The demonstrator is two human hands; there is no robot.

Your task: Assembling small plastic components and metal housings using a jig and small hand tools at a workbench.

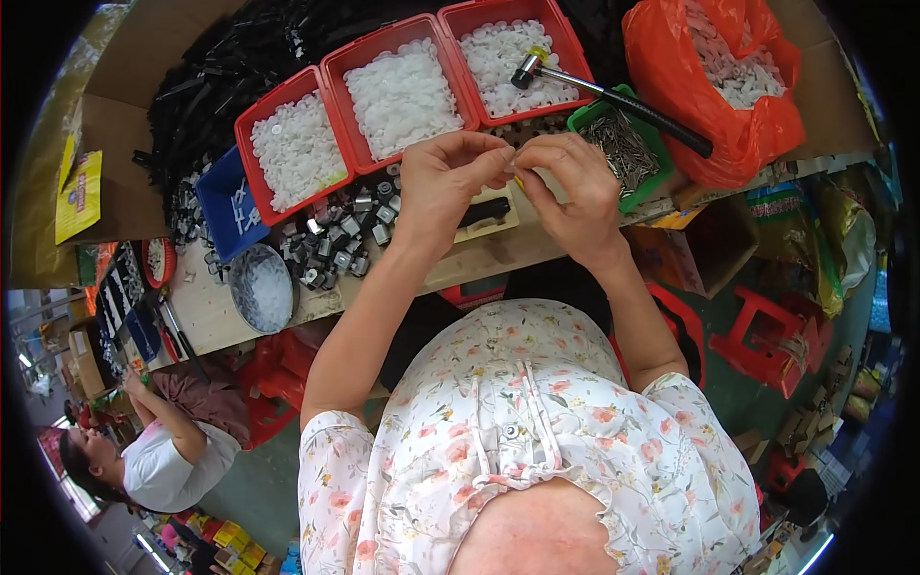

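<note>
My left hand [448,180] and my right hand [573,188] meet above the bench, their fingertips pinched close together. Between them is a tiny whitish piece, too small and covered to name. Just below the fingers, a beige block [505,221] sits on the bench with a black part [487,211] lying in it. Beyond the hands stand a left red bin [337,153], a middle red bin [470,107] and a right red bin [583,59], filled with small white plastic pieces. A mallet [613,99] with a black handle rests across the right bin and a green bin [661,153] of metal pins.
Metallic caps [347,235] lie loose left of my hands, near a round bowl [261,287] and a blue bin [228,206]. Black parts [225,86] heap at the back left. A red bag [714,125] stands right. Another person [177,450] sits at far left; red stools [767,335] stand right.
</note>
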